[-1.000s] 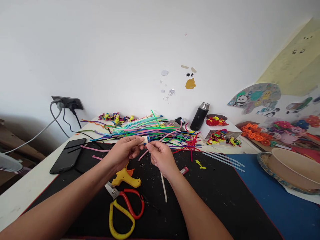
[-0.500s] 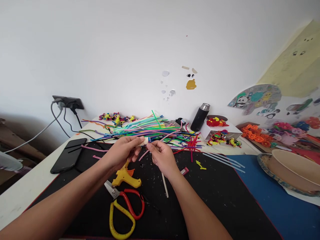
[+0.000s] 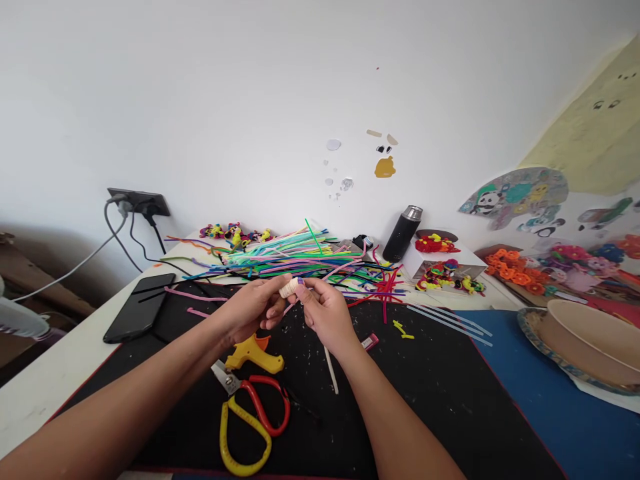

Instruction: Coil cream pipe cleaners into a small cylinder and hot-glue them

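Observation:
My left hand (image 3: 255, 303) is closed, with thumb and fingers pinching a small cream coil (image 3: 289, 288) that looks like wound pipe cleaner. A purple bit (image 3: 301, 282) shows at the coil's right end. My right hand (image 3: 325, 313) pinches that end. Below the right hand a cream stem (image 3: 331, 373) hangs or lies over the black mat; its upper end is hidden. Just under my left hand lies a yellow glue gun (image 3: 256, 355), partly covered. Nearer to me are scissors (image 3: 245, 407) with one red and one yellow handle.
Behind my hands spreads a heap of coloured pipe cleaners (image 3: 300, 253). A black phone (image 3: 140, 310) lies at left. A black flask (image 3: 403, 233) stands at the back beside a white box (image 3: 413, 261). Clear glue sticks (image 3: 455, 321) and a bowl (image 3: 595, 340) are at right.
The cream coil has turned between my fingers, so more of its windings and the purple end show. Both hands stay in nearly the same place; the view has shifted slightly.

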`<control>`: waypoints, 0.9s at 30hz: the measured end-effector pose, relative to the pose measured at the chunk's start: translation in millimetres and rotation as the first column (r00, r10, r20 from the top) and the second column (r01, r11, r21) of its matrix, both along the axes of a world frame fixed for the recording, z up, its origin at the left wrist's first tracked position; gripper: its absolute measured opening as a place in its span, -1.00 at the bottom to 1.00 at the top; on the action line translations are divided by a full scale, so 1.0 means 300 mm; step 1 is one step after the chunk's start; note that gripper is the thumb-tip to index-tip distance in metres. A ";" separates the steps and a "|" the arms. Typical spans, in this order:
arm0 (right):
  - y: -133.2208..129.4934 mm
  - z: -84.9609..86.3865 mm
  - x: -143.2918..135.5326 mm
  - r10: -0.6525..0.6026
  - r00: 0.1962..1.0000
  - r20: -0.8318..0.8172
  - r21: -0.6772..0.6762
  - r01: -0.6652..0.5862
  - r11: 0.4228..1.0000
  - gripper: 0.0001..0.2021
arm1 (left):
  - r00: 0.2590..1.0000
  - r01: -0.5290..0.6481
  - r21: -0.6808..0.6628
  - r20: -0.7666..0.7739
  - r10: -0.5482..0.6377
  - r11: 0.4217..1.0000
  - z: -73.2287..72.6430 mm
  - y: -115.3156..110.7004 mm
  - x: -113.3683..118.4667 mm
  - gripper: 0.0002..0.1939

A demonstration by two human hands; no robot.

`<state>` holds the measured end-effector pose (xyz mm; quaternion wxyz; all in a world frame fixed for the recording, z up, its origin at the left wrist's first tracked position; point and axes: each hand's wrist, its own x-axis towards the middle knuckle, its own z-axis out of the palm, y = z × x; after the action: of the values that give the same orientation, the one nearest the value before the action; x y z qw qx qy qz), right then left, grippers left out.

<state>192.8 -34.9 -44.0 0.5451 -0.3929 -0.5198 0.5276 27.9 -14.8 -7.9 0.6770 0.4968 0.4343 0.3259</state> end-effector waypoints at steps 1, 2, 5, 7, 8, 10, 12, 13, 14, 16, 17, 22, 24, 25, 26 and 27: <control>0.001 -0.001 0.001 -0.005 1.000 -0.005 0.001 0.005 1.000 -0.53 | 1.000 0.016 0.016 -0.016 -0.016 1.000 -0.003 0.000 -0.002 -0.45; 0.003 -0.002 0.002 -0.014 1.000 -0.010 0.002 0.014 1.000 -0.53 | 0.999 0.033 0.041 -0.037 -0.032 0.999 -0.003 0.000 -0.004 -0.42; 0.005 0.000 0.005 -0.039 0.999 -0.015 0.007 0.040 0.999 -0.53 | 0.995 0.068 0.171 -0.084 -0.055 0.983 0.011 -0.002 -0.012 -0.36; 0.004 0.005 0.005 -0.050 0.999 -0.014 0.003 0.050 0.999 -0.51 | 0.994 0.075 0.266 -0.100 -0.050 0.961 0.025 -0.004 -0.019 -0.43; 0.004 0.007 0.005 -0.054 0.998 -0.015 0.000 0.054 0.999 -0.50 | 0.993 0.077 0.306 -0.104 -0.047 0.949 0.031 -0.005 -0.022 -0.46; 0.003 0.011 0.005 -0.064 0.998 -0.027 -0.008 0.064 0.998 -0.49 | 0.993 0.080 0.370 -0.108 -0.042 0.926 0.037 -0.006 -0.024 -0.49; 0.004 0.012 0.005 -0.072 0.997 -0.040 -0.015 0.071 0.997 -0.49 | 0.994 0.068 0.425 -0.108 -0.024 0.903 0.033 -0.008 -0.023 -0.51; 0.006 0.011 0.005 -0.073 0.996 -0.045 -0.017 0.072 0.997 -0.50 | 0.993 0.061 0.447 -0.114 -0.010 0.892 0.030 -0.009 -0.021 -0.53; 0.007 0.009 0.005 -0.071 0.996 -0.049 -0.017 0.070 0.997 -0.50 | 0.992 0.054 0.467 -0.123 0.004 0.883 0.026 -0.011 -0.018 -0.55; 0.010 0.003 0.005 -0.060 0.997 -0.052 -0.017 0.059 0.998 -0.51 | 0.989 0.039 0.496 -0.145 0.039 0.868 0.018 -0.015 -0.012 -0.58; 0.011 0.001 0.005 -0.052 0.997 -0.054 -0.017 0.051 0.999 -0.52 | 0.986 0.028 0.507 -0.154 0.058 0.861 0.016 -0.017 -0.010 -0.59; 0.005 0.000 0.004 -0.023 1.000 -0.012 -0.014 0.023 1.000 -0.54 | 0.974 -0.030 0.545 -0.171 0.147 0.838 0.008 -0.015 -0.013 -0.59; 0.002 0.002 0.003 -0.012 1.000 0.004 -0.015 0.012 1.000 -0.55 | 0.972 -0.049 0.553 -0.164 0.166 0.832 0.004 -0.006 -0.020 -0.58; 0.001 0.003 0.003 -0.007 1.000 0.008 -0.015 0.008 1.000 -0.56 | 0.971 -0.057 0.556 -0.161 0.175 0.829 0.002 -0.001 -0.025 -0.58; 0.000 0.003 0.003 -0.004 1.000 0.010 -0.014 0.004 1.000 -0.56 | 0.970 -0.063 0.560 -0.159 0.182 0.826 0.000 0.004 -0.028 -0.58; -0.001 0.004 0.003 -0.003 1.000 0.011 -0.013 0.003 1.000 -0.56 | 0.969 -0.068 0.565 -0.159 0.189 0.823 -0.001 0.009 -0.031 -0.58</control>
<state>193.8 -35.2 -43.0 0.5402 -0.4002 -0.5189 0.5280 18.6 -12.2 -8.3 0.4308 0.6724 0.4221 0.4291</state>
